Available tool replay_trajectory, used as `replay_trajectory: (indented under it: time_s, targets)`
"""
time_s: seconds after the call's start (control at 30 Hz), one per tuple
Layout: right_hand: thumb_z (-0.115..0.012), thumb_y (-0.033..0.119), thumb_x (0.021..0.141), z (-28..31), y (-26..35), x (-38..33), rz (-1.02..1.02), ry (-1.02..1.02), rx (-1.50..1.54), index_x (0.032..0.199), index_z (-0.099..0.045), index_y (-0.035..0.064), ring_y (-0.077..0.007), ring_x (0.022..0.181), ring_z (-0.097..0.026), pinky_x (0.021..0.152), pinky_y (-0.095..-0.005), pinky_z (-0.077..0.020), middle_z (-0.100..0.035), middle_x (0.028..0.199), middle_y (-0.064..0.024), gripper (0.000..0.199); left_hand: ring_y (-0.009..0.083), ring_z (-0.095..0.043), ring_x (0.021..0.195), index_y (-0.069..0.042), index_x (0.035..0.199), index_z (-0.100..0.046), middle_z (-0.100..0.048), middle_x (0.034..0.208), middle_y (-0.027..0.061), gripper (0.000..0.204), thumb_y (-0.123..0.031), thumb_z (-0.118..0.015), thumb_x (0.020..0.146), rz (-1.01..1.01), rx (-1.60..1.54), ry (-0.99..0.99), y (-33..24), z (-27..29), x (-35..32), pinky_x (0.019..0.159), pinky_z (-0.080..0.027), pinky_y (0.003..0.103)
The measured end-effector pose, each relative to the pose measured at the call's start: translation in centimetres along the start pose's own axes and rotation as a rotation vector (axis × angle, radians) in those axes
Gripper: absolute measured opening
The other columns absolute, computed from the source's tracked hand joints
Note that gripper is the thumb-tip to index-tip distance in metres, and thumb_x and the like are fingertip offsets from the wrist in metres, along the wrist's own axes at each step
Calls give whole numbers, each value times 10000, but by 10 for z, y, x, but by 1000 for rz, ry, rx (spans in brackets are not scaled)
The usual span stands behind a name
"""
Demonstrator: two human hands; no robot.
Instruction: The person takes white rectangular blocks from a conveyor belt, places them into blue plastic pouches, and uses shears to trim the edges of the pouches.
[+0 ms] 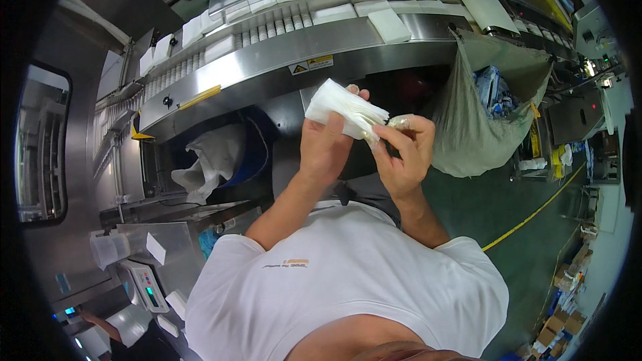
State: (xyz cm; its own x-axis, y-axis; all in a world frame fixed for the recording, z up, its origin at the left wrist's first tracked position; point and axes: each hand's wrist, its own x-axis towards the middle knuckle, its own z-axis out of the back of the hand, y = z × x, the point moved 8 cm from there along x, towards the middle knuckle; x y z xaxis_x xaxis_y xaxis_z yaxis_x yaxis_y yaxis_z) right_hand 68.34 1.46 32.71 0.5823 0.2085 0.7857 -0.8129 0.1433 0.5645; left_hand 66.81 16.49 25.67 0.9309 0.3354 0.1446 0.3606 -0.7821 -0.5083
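Observation:
A stack of folded white tissue-like sheets [340, 103] is in front of my chest, its layers fanned apart at the right end. My left hand [324, 152] is closed around the stack, with the thumb across the front and fingertips showing behind the far edge. At the fanned end, my right hand [409, 155] pinches the sheets' edges between thumb and fingers. Shiny pale finger covers show on some of its fingertips. Beyond my hands, similar white stacks [390, 25] lie along the steel conveyor [267, 65].
On the right hangs a grey-green cloth sack [478, 130] with blue plastic inside. A blue bin [256, 154] holding white material stands under the conveyor at left. Near a digital scale [144, 286] at lower left is another person's arm [100, 324].

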Motion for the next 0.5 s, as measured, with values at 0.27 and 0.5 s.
replay_trajectory:
  time_s: [0.27,0.5]
  targets:
    - [-847,-93,714,-4,20,-9,95,-6,-70,1076,-762,46,-225,915,-597,663,-281,-516,-544,1132,-121,396,324,-503,1415,9,1469,-448,-547,1469,142,633,-244,-750,974,-54,16,-21,-9,-1,-12,1153,-449,497]
    - [-845,-55,731,-6,14,-7,-39,27,-46,1094,-743,50,-198,934,-612,722,-266,-534,-543,1169,-111,392,365,-525,1387,3,1447,-450,-552,1451,188,623,-235,-764,964,-52,22,11,-7,4,-22,1140,-464,504]
